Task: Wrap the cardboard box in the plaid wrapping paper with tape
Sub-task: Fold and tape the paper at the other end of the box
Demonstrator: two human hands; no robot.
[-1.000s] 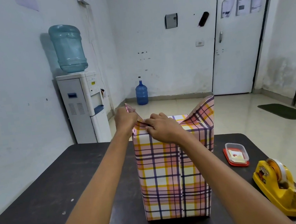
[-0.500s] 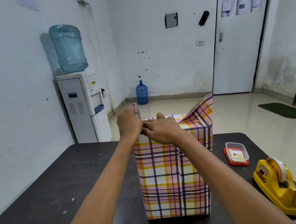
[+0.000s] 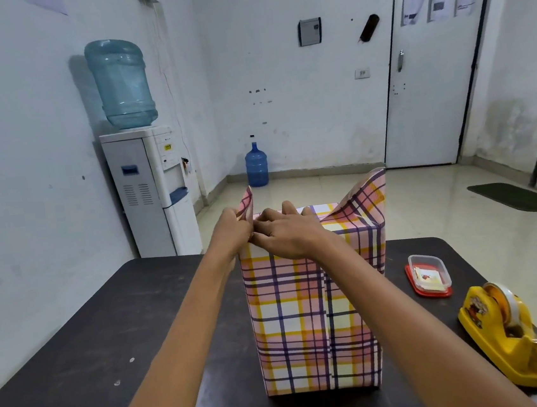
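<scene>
While the left flap (image 3: 246,202) of the plaid wrapping paper (image 3: 287,304) has been drawn more upright, pinched by the left hand (image 3: 232,230), the right hand (image 3: 288,234) presses flat on top. The wrapped cardboard box (image 3: 350,334) stands mid-desk (image 3: 108,336), toward the near edge. Judgement: end folding is in progress, taping still pending.

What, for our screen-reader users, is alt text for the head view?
The left hand pinches a flap of plaid wrapping paper atop an upright box on a table; the right hand presses the paper down. A yellow tape dispenser sits nearby.
</scene>
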